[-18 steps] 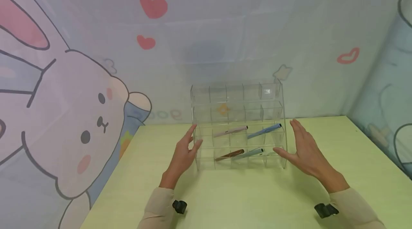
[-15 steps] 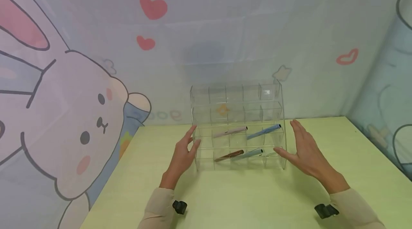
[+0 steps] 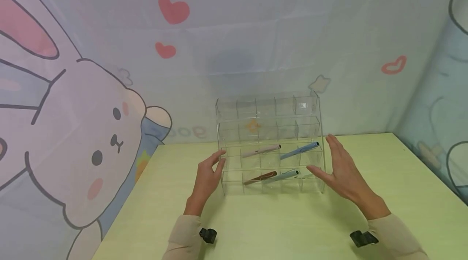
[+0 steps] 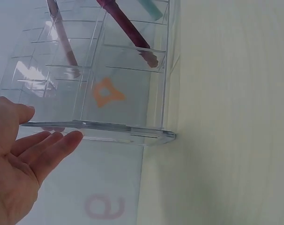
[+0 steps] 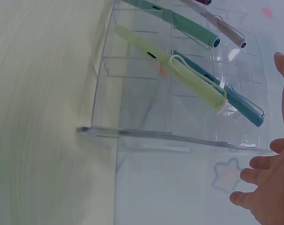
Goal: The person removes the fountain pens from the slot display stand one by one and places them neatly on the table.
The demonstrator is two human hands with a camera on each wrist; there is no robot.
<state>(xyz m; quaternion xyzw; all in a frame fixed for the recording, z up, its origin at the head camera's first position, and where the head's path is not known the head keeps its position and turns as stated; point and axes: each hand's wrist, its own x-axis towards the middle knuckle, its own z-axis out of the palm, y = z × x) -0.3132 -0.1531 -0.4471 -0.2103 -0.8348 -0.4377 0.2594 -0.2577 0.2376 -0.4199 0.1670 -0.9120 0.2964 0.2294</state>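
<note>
A clear tiered pen rack (image 3: 234, 189) stands on the table, divided into small compartments. A pale pink pen (image 3: 261, 150) and a blue pen (image 3: 300, 150) lie slanted on one tier. Below them are a brown-red pen (image 3: 260, 177), a light teal pen (image 3: 281, 176) and a yellow-green pen (image 5: 179, 75), which is faint in the head view. My left hand (image 3: 206, 176) pinches the rack's left side panel, thumb on the inner side and fingers on the outer. My right hand (image 3: 345, 176) is spread beside the right panel (image 5: 170, 137), thumb in front, apart from it.
The rack stands on a pale yellow-green table (image 3: 270, 227), near its back edge. Behind hangs a cloth backdrop (image 3: 234, 28) with a rabbit (image 3: 73, 138) and hearts. A small black camera (image 3: 208, 235) sits at each wrist.
My left fingertips have come down and closer to the thumb at the left panel. My right hand has shifted slightly left. The pens keep their places in the rack.
</note>
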